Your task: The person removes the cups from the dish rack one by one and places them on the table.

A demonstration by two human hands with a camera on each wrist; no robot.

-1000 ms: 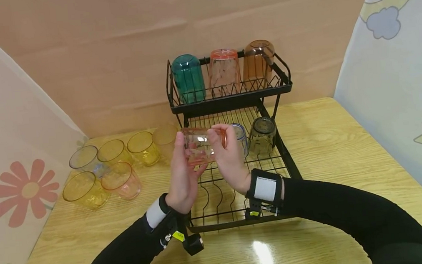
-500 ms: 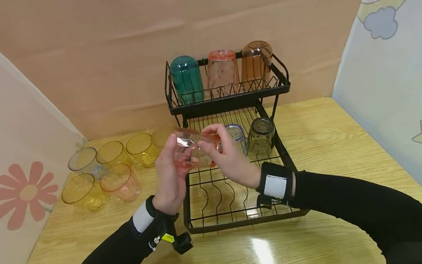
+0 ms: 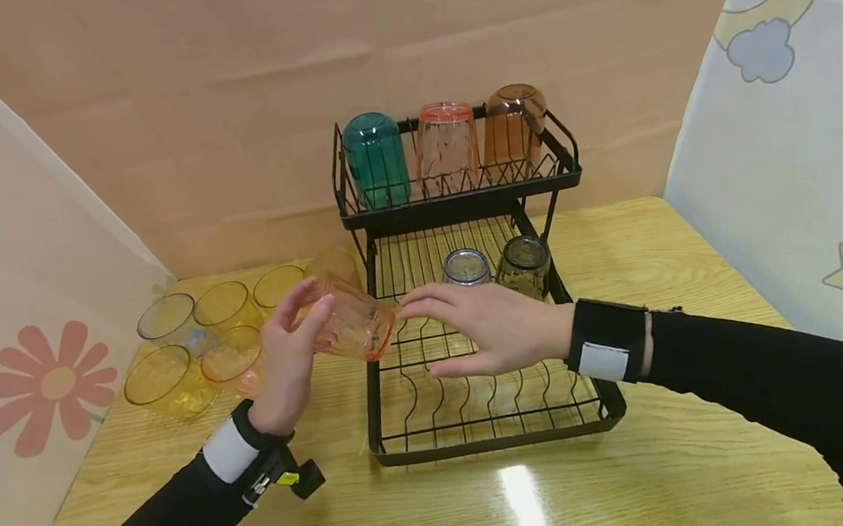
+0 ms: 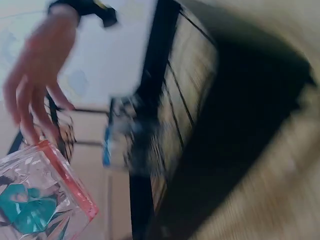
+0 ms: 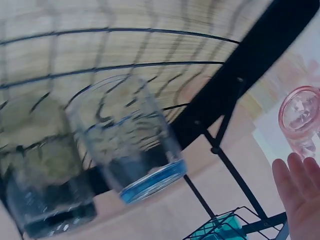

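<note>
A pink clear glass [image 3: 355, 323] is tilted on its side above the rack's left edge, its reddish end toward the right. My left hand [image 3: 290, 362] grips it at the other end between fingers and thumb. My right hand [image 3: 498, 323] is spread out over the lower tier of the black dish rack [image 3: 497, 440], fingertips just right of the glass's reddish end. Behind that hand, a blue-edged clear glass [image 3: 467, 266] and a dark grey glass [image 3: 526, 258] stand upside down on the lower tier; the hand partly hides them.
The rack's upper tier carries upside-down glasses: teal [image 3: 376, 158], pink [image 3: 447, 145] and brown [image 3: 515, 134]. Left on the wooden table [image 3: 322, 505] stand several upright glasses, among them a yellow one [image 3: 169, 385] and a pink one [image 3: 230, 359], partly behind my left hand.
My right hand has let go of the pink glass and drawn back right with its fingers opened. My left hand has moved left with the glass, its reddish end tipping down.
</note>
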